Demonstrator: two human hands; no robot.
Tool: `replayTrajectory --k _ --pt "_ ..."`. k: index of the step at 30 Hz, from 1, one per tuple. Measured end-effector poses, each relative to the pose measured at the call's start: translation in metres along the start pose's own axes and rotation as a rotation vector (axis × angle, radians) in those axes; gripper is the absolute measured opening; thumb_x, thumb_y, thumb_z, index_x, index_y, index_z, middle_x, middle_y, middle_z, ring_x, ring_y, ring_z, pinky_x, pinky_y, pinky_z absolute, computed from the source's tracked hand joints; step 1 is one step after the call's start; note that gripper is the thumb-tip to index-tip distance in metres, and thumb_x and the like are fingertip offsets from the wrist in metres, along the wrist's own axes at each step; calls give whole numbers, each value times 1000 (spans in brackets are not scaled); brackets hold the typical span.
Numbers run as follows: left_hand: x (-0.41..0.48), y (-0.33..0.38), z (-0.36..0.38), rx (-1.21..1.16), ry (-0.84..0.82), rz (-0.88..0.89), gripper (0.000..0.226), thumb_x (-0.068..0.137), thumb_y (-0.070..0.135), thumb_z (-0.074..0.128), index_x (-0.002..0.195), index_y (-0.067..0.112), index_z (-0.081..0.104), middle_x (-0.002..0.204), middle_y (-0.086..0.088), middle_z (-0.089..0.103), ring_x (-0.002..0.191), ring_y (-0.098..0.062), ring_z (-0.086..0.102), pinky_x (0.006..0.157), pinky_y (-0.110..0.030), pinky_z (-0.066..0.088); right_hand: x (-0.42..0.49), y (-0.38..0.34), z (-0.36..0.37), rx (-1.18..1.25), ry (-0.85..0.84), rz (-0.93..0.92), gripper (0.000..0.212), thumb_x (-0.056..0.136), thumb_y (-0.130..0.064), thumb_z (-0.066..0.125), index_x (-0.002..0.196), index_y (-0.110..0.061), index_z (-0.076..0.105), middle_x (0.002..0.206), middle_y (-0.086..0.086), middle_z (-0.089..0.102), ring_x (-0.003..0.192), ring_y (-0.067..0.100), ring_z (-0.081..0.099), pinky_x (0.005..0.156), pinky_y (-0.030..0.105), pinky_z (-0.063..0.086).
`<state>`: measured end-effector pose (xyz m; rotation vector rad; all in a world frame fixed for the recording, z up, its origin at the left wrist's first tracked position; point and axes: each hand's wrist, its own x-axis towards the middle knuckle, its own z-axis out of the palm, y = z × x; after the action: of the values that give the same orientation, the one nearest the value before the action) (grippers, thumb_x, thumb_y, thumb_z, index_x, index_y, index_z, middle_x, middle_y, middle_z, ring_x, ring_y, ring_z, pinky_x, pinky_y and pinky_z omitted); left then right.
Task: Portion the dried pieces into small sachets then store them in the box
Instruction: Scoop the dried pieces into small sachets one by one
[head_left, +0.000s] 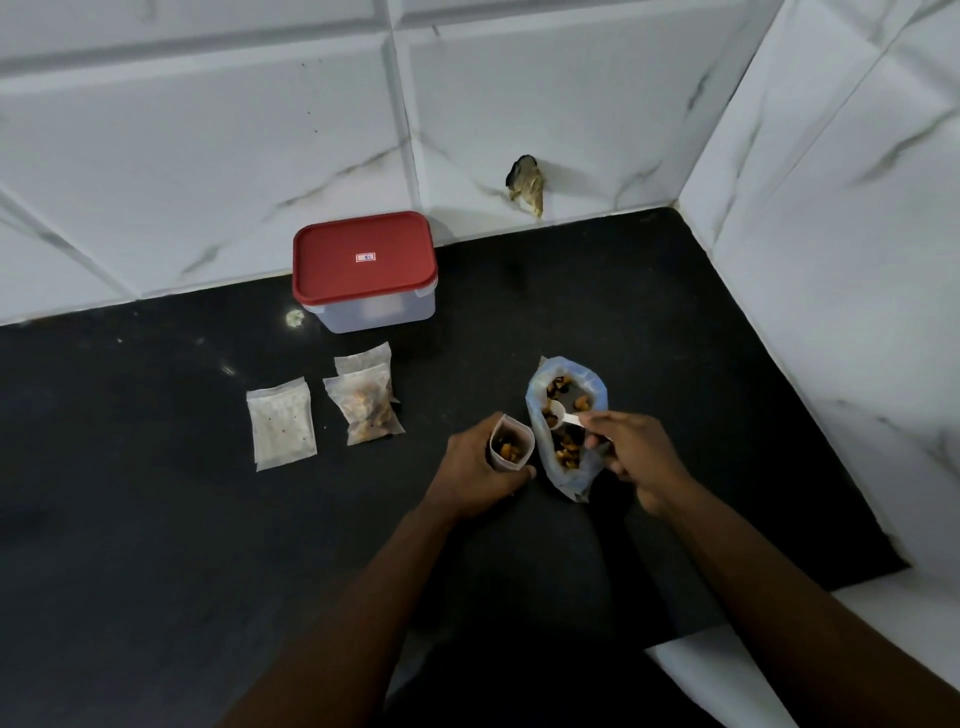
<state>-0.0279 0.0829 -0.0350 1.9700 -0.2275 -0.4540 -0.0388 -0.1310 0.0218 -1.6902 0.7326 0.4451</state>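
Note:
My left hand grips a small open sachet upright on the black counter; orange-brown dried pieces lie inside it. Right beside it stands a larger open plastic bag of dried pieces. My right hand pinches a small white spoon whose bowl is over the bag's mouth. A filled sachet lies to the left, on top of another sachet. A flat stack of empty sachets lies further left. The clear box with a red lid stands shut near the back wall.
White marble-look tiled walls enclose the black counter at the back and right. A broken hole in the tile sits above the counter's back edge. The counter's right edge steps down to a white ledge near my right forearm.

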Motion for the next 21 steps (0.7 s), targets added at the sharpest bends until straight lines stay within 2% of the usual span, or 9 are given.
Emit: replayTrajectory --k 2,6,10,15,21 --pt "-1 -1 0 -1 5 3 41 81 20 85 115 28 65 113 11 69 108 0 66 92 -25 56 1 4 -3 53 10 25 17 97 -30 62 103 -17 71 81 -1 62 51 5 43 43 16 35" --pt "-2 1 0 -25 10 12 39 82 16 84 115 26 65 110 12 70 106 2 66 90 -18 54 1 6 -13 183 -9 37 18 97 -30 62 102 -16 71 69 -5 58 47 4 41 43 18 30" --pt "-2 0 2 -28 23 20 39 82 16 83 114 26 64 112 11 68 107 1 65 91 -21 54 -1 6 -20 246 -60 14 21 96 -30 62 109 -16 71 72 -5 57 51 5 41 43 18 30" --pt "-2 1 1 -41 47 32 37 83 16 83 113 26 63 114 9 67 107 -1 66 90 -24 55 -12 2 -24 188 -138 -101 17 98 -31 60 94 -18 71 73 -3 57 54 7 42 47 20 32" --pt "0 3 2 -43 75 53 35 82 19 85 111 25 65 113 10 67 106 -2 65 90 -25 55 -30 0 -12 59 -233 -288 16 98 -20 61 101 -22 77 73 -1 67 56 6 51 51 16 38"
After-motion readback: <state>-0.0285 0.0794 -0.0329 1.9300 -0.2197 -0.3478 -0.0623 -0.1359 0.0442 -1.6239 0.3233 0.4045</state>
